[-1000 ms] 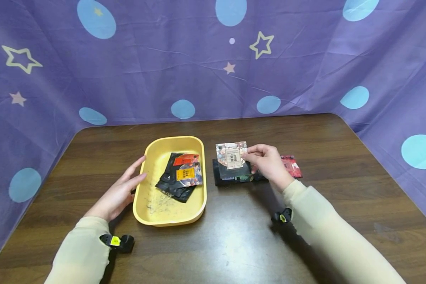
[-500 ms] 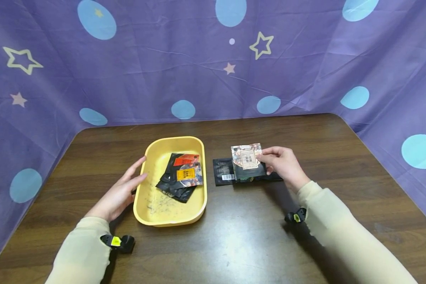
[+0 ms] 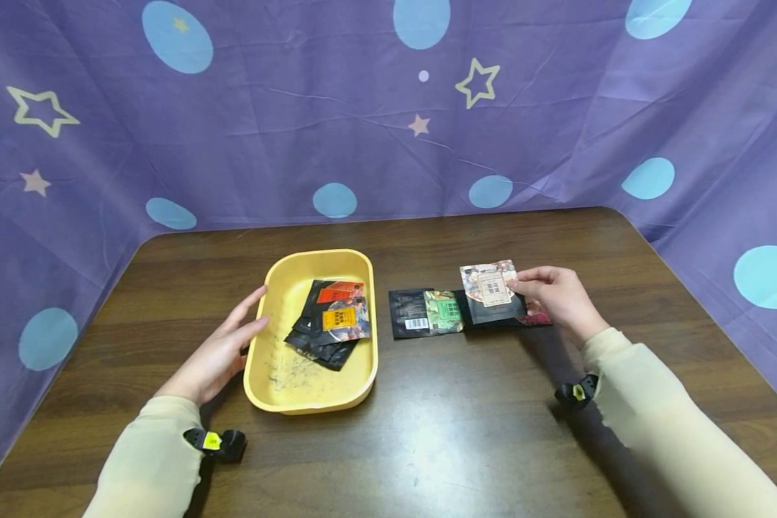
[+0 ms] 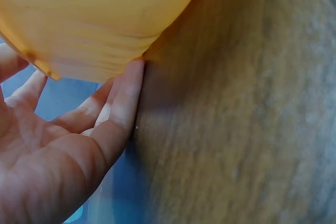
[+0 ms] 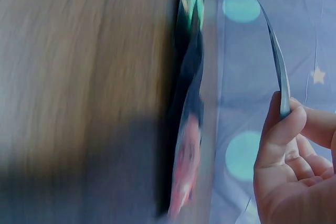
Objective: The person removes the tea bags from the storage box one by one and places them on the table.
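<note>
Right hand (image 3: 552,298) pinches a sachet (image 3: 488,291) above packets (image 3: 404,303) short of the surface's (image 3: 466,410) far edge; left hand (image 3: 210,352), fingers extended, touches the tray (image 3: 311,392). I see a barcode (image 3: 417,324) and Chinese labels (image 3: 340,319), too small to read.

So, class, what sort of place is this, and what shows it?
Probably a makeshift recording booth, not an everyday room: a purple star-patterned cloth hangs behind and beside the wooden table, and the person has black wrist-worn devices.

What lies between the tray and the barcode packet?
Only bare table: the head view shows a strip separating tray and barcode packet.
</note>
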Action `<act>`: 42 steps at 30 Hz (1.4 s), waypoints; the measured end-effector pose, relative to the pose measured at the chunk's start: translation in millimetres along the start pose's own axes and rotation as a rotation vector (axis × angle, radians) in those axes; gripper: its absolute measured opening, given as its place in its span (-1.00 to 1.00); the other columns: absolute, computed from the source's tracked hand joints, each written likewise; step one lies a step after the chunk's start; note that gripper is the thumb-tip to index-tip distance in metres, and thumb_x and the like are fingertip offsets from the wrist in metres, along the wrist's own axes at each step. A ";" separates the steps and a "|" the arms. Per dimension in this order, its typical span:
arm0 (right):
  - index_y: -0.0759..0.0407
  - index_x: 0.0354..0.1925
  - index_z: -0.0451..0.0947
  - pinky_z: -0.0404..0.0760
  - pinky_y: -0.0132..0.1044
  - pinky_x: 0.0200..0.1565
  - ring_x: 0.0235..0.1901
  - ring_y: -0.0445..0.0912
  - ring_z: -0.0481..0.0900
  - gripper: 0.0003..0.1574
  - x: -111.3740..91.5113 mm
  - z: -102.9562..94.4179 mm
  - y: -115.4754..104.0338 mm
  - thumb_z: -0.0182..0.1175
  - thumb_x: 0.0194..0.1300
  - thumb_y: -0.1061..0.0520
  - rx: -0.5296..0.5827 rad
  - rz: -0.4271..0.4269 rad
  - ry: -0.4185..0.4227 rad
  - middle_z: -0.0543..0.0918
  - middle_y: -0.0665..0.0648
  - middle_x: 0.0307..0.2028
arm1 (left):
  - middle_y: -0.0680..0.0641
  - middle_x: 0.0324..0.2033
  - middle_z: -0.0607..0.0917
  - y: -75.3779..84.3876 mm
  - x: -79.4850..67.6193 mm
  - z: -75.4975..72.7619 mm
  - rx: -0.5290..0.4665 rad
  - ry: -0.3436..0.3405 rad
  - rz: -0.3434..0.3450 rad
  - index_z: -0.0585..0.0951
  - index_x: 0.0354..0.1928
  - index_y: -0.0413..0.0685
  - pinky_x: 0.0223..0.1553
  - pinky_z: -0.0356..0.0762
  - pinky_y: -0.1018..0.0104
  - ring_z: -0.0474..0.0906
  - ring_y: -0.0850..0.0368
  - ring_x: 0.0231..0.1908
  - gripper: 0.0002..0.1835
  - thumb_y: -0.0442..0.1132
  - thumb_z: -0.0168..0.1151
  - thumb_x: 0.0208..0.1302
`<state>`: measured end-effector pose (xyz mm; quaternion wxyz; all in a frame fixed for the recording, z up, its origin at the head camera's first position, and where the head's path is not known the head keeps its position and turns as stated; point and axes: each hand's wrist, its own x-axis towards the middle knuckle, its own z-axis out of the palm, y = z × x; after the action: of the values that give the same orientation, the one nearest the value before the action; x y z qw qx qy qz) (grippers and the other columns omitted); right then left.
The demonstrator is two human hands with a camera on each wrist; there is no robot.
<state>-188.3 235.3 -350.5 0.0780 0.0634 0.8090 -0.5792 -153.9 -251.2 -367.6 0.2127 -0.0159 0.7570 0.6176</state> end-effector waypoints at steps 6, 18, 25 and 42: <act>0.51 0.08 0.48 0.61 -0.45 -0.44 -0.54 -0.36 0.53 -0.47 7.1 -25.0 14.3 0.26 0.35 0.10 -0.065 -0.020 0.031 0.61 -0.29 -0.52 | 0.00 0.56 -0.46 -0.7 -0.5 -0.2 0.004 0.004 -0.005 -0.23 0.56 0.53 0.36 -0.04 -0.44 -0.25 -0.30 0.52 -0.26 0.10 -0.09 0.54; 0.40 -0.02 0.55 0.62 -0.45 -0.42 -0.52 -0.39 0.53 -0.61 14.7 -59.6 41.0 0.25 0.36 0.10 -0.107 -0.005 0.045 0.60 -0.34 -0.51 | -0.03 0.56 -0.44 -2.1 -1.1 0.2 0.003 0.000 0.005 -0.22 0.56 0.54 0.35 0.06 -0.40 -0.21 -0.30 0.52 -0.27 0.10 -0.10 0.54; 0.56 0.09 0.49 0.61 -0.43 -0.43 -0.51 -0.37 0.51 -0.44 18.8 -67.3 49.4 0.23 0.37 0.08 -0.170 0.019 0.040 0.58 -0.34 -0.51 | -0.01 0.56 -0.43 -1.4 -0.5 0.3 0.008 0.000 0.004 -0.22 0.55 0.55 0.35 0.08 -0.39 -0.20 -0.29 0.52 -0.27 0.11 -0.09 0.54; 0.55 -0.05 0.57 0.63 -0.31 -0.49 -0.63 -0.22 0.58 -0.45 24.2 -65.7 52.5 0.29 0.31 0.03 -0.487 0.017 0.057 0.58 -0.01 -0.60 | 0.00 0.56 -0.44 -0.6 0.2 0.6 0.011 0.005 0.003 -0.22 0.56 0.55 0.35 0.05 -0.41 -0.22 -0.30 0.52 -0.27 0.09 -0.09 0.54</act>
<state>-205.4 314.7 -383.2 0.0732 0.0659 0.9260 -0.3645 -153.7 -250.7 -368.3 0.2099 -0.0149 0.7609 0.6138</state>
